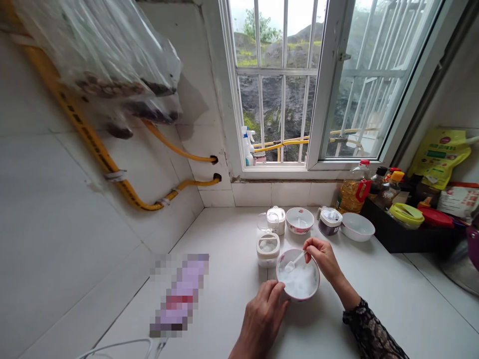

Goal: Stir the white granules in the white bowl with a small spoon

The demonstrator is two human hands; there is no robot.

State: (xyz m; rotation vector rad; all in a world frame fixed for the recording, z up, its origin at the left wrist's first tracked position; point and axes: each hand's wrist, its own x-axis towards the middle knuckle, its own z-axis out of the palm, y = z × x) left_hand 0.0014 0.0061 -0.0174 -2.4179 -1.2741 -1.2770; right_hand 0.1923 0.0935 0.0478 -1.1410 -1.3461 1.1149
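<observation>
On the white counter stands a bowl (298,290) with a white, cloudy content inside. My right hand (322,259) pinches the handle of a small white spoon (291,266), whose head is inside the bowl near its left side. At the bowl's lower left rim, my left hand (264,316) holds the edge with its fingers closed against it. Just left of the bowl sits a square container (268,258) with white content. Behind are another white container (276,224), a flowered bowl (300,228) with something white inside, and a dark-filled jar (330,228).
A white bowl (357,233) and an oil bottle (353,192) stand at the back right, beside a black bin (389,239) of bottles and lidded tubs. A blurred purple object (183,291) and a cable lie on the left. Bags (108,65) hang above.
</observation>
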